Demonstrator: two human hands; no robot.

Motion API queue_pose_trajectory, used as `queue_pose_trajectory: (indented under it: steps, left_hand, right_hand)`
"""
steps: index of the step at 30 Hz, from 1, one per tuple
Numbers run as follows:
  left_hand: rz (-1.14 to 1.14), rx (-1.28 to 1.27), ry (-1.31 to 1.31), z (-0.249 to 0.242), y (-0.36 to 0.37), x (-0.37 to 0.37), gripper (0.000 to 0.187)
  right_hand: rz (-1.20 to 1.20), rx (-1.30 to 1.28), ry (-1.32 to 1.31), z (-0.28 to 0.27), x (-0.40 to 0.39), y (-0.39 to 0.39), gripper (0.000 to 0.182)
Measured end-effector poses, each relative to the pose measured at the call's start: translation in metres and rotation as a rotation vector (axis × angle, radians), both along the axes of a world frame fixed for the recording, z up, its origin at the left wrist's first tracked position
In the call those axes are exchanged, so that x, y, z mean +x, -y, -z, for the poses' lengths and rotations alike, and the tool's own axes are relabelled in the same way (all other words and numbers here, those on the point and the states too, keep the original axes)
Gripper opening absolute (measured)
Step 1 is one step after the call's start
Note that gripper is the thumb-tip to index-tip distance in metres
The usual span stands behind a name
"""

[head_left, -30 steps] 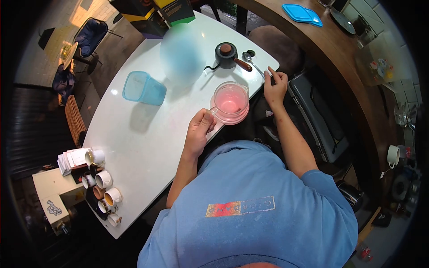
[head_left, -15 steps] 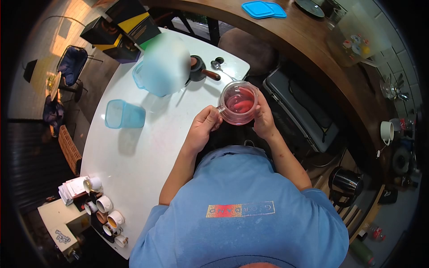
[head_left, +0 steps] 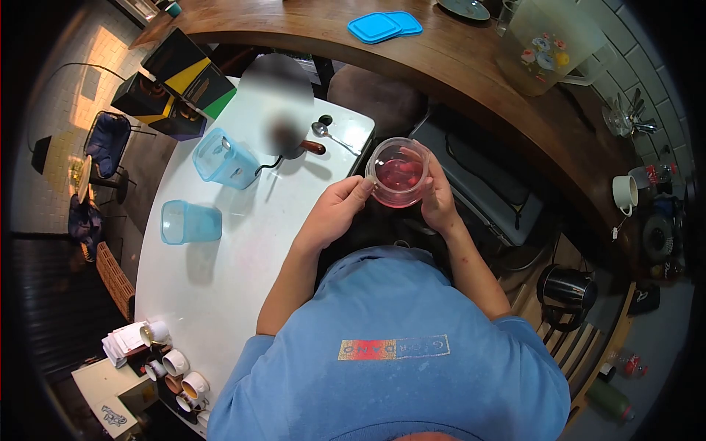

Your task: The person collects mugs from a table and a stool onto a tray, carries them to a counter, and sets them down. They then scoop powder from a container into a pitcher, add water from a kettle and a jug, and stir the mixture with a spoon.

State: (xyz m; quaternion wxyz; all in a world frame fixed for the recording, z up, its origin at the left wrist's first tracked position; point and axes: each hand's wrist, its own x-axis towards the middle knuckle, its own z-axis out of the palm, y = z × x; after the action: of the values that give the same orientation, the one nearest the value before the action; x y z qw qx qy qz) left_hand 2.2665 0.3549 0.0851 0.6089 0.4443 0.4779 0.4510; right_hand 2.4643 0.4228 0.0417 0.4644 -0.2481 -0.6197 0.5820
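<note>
A clear glass mug (head_left: 398,197) with red liquid in it is held between both hands, in front of my blue shirt. My left hand (head_left: 337,209) is closed at the mug's left side, its thumb on the rim; the handle is hidden there. My right hand (head_left: 439,197) wraps around the right side of the glass. Pieces in the red liquid are too blurred to name. Left of the mug, on the white table (head_left: 243,275), a metal spoon (head_left: 334,137) lies near the edge.
Two blue plastic containers, one nearer (head_left: 191,222) and one farther (head_left: 224,158), stand on the table. A wooden-handled pot (head_left: 312,147) is partly blurred. Several mugs (head_left: 176,362) stand at the lower left. Blue lids (head_left: 379,28) and a flowered jug (head_left: 544,55) sit on the wooden counter (head_left: 294,18).
The view has shifted, so the counter things appear farther left. The mug is turned slightly in my hands and its handle no longer shows. Both hands keep holding it.
</note>
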Motion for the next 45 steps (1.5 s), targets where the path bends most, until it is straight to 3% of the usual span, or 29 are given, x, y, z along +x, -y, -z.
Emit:
queue_pose_trajectory:
  steps: [3, 5, 6, 8, 10, 14, 15, 18, 22, 29, 37, 45]
  left_hand:
    - [0.013, 0.019, 0.061, -0.002, 0.000, 0.007, 0.036]
    - [0.007, 0.030, 0.052, -0.007, 0.002, 0.011, 0.034]
    - [0.000, 0.037, 0.044, -0.011, 0.002, 0.012, 0.034]
    - [-0.027, 0.039, 0.048, -0.021, 0.004, 0.016, 0.034]
    - [-0.049, 0.033, 0.055, -0.024, 0.007, 0.019, 0.035]
    - [-0.113, 0.074, 0.101, -0.019, 0.008, 0.023, 0.032]
    - [-0.122, 0.078, 0.104, -0.019, 0.008, 0.024, 0.031]
    - [-0.179, 0.084, 0.132, -0.018, 0.011, 0.033, 0.031]
    - [-0.235, 0.096, 0.139, -0.014, 0.017, 0.045, 0.032]
    - [-0.361, 0.047, 0.131, -0.010, 0.027, 0.064, 0.040]
    - [-0.438, 0.073, 0.187, -0.004, 0.036, 0.061, 0.035]
    - [-0.444, 0.060, 0.149, -0.010, 0.027, 0.038, 0.038]
  right_hand:
    - [-0.023, 0.050, 0.064, -0.003, 0.014, -0.012, 0.083]
    - [0.186, 0.233, 0.094, -0.007, 0.028, -0.022, 0.078]
    - [0.276, 0.258, 0.114, -0.028, 0.038, -0.027, 0.072]
    - [0.524, 0.328, 0.051, -0.055, 0.062, -0.054, 0.041]
    - [0.738, 0.359, -0.049, -0.093, 0.088, -0.087, 0.029]
    - [0.944, 0.283, -0.100, -0.150, 0.141, -0.164, 0.063]
    - [1.056, 0.281, -0.079, -0.155, 0.148, -0.188, 0.062]
    - [0.848, 0.194, -0.178, -0.180, 0.160, -0.226, 0.061]
    - [0.901, 0.178, -0.354, -0.191, 0.161, -0.255, 0.065]
    - [0.971, 0.147, -0.234, -0.205, 0.162, -0.269, 0.068]
    - [1.099, 0.127, -0.311, -0.216, 0.159, -0.267, 0.044]
    - [0.996, 0.116, -0.320, -0.222, 0.164, -0.270, 0.042]
